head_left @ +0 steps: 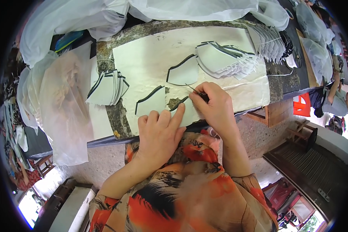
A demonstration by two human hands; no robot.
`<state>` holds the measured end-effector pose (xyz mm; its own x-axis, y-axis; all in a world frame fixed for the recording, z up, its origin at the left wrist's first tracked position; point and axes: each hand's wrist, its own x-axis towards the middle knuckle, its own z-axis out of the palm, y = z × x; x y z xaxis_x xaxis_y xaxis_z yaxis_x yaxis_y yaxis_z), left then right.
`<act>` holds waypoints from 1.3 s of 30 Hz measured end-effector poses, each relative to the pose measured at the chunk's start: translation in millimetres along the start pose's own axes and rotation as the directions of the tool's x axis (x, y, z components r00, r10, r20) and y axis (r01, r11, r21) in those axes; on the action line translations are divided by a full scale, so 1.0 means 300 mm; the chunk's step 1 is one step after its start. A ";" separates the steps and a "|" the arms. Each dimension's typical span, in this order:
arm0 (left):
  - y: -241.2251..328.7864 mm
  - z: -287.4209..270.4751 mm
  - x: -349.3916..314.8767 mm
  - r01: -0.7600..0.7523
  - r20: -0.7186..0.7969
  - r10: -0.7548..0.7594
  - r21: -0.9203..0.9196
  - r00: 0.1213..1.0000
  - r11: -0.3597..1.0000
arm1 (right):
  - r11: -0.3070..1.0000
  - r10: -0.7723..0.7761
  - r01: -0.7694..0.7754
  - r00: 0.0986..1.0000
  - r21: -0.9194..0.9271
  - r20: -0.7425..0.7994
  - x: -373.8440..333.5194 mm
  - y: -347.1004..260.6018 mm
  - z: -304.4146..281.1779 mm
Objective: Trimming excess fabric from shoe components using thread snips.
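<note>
My left hand (158, 133) lies with fingers stretched out on a small white panel (188, 113) with black edging along its curved top. The index fingertip presses on that black edge. My right hand (214, 102) pinches a thin, dark pointed tool (193, 89) just above the panel's right side; its exact kind is partly hidden by the fingers. Left of my hands lies a similar white panel (150, 102) with black edging. Another edged panel (183, 73) rests farther up, flat on the pale sheet (143, 58).
A fanned stack of edged white panels (220, 60) lies at the upper right, a smaller stack (107, 89) at the left. Tied white pieces (266, 42) sit farther right. Translucent plastic bags (197, 9) line the far side. A wooden stool (268, 115) stands beyond the table's near edge.
</note>
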<state>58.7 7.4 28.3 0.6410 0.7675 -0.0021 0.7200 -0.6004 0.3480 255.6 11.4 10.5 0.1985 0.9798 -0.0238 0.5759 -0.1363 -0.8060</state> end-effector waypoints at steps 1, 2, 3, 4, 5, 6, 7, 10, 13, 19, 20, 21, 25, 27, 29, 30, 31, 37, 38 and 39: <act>-0.001 0.000 0.001 -0.001 -0.005 0.001 0.005 1.000 1.000 | 1.000 0.004 -0.004 1.000 -0.005 0.000 0.000 0.000 -0.001; -0.001 -0.002 0.002 -0.002 -0.004 0.002 0.006 1.000 1.000 | 1.000 0.004 -0.004 1.000 -0.005 -0.002 0.000 -0.001 -0.003; -0.001 -0.005 0.003 -0.001 -0.004 0.001 -0.005 1.000 1.000 | 1.000 0.017 -0.017 1.000 -0.005 0.001 0.000 -0.004 -0.005; -0.001 -0.006 0.003 0.000 -0.003 0.000 -0.016 1.000 1.000 | 1.000 0.029 -0.029 1.000 -0.006 0.004 0.000 -0.005 -0.006; -0.002 -0.006 0.002 -0.001 -0.002 0.001 -0.015 1.000 1.000 | 1.000 0.030 -0.030 1.000 -0.005 0.003 -0.001 -0.006 -0.005; -0.004 -0.005 0.003 0.005 0.003 -0.005 -0.017 1.000 1.000 | 0.999 0.026 -0.025 1.000 -0.019 0.003 -0.001 -0.006 -0.005; -0.005 -0.005 0.003 0.011 0.008 -0.011 -0.019 1.000 1.000 | 0.999 0.021 -0.021 1.000 -0.033 0.004 0.000 -0.007 -0.004; -0.005 -0.006 0.003 0.059 0.021 -0.057 -0.080 0.998 0.995 | 0.997 0.011 -0.011 1.000 -0.071 0.003 -0.008 -0.007 0.001; 0.004 0.007 0.004 0.097 -0.033 -0.102 -0.130 0.994 0.987 | 0.997 0.007 -0.007 1.000 -0.083 0.008 -0.009 -0.009 0.003; -0.002 0.060 -0.011 0.127 -0.124 -0.151 -0.182 0.981 0.975 | 0.994 -0.007 0.005 1.000 -0.109 -0.015 -0.018 -0.006 0.007; -0.004 0.065 -0.015 0.130 -0.123 -0.153 -0.181 0.980 0.975 | 0.994 -0.007 0.006 1.000 -0.107 -0.013 -0.020 -0.006 0.004; -0.005 0.070 -0.015 0.123 -0.142 -0.153 -0.196 0.978 0.973 | 0.999 0.016 -0.016 1.000 -0.035 0.000 -0.019 0.000 -0.004; -0.019 0.087 -0.018 0.094 -0.170 -0.134 -0.227 0.976 0.969 | 0.951 0.202 -0.237 0.962 0.200 0.183 -0.011 0.006 -0.069; -0.026 0.089 -0.016 0.084 -0.190 -0.132 -0.240 0.973 0.967 | 0.947 0.217 -0.264 0.947 0.186 0.239 -0.016 -0.006 -0.095; -0.027 0.089 -0.021 0.073 -0.211 -0.128 -0.250 0.969 0.965 | 0.942 0.229 -0.287 0.928 0.172 0.293 -0.022 -0.009 -0.101; -0.029 0.091 -0.020 0.066 -0.221 -0.126 -0.263 0.967 0.963 | 0.936 0.223 -0.293 0.922 0.196 0.316 -0.022 -0.005 -0.096; -0.030 0.091 -0.019 0.058 -0.231 -0.125 -0.275 0.965 0.960 | 0.929 0.215 -0.298 0.916 0.219 0.338 -0.022 -0.002 -0.092; -0.038 0.006 0.011 0.100 -0.030 -0.128 -0.459 0.991 0.883 | 0.871 0.212 -0.373 0.873 0.321 0.438 -0.029 -0.007 -0.105; -0.034 -0.013 0.026 0.099 -0.030 -0.126 -0.459 0.992 0.883 | 0.870 0.213 -0.373 0.874 0.322 0.437 -0.030 -0.010 -0.109; -0.028 -0.033 0.043 0.147 0.019 -0.164 -0.548 0.986 0.823 | 0.854 0.209 -0.392 0.860 0.341 0.465 -0.031 -0.015 -0.114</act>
<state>58.2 24.6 34.6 0.5192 0.8512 -0.0768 0.5417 -0.2582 0.7999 278.3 -2.0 34.4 -0.0774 0.8823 -0.4642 0.1438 -0.4509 -0.8809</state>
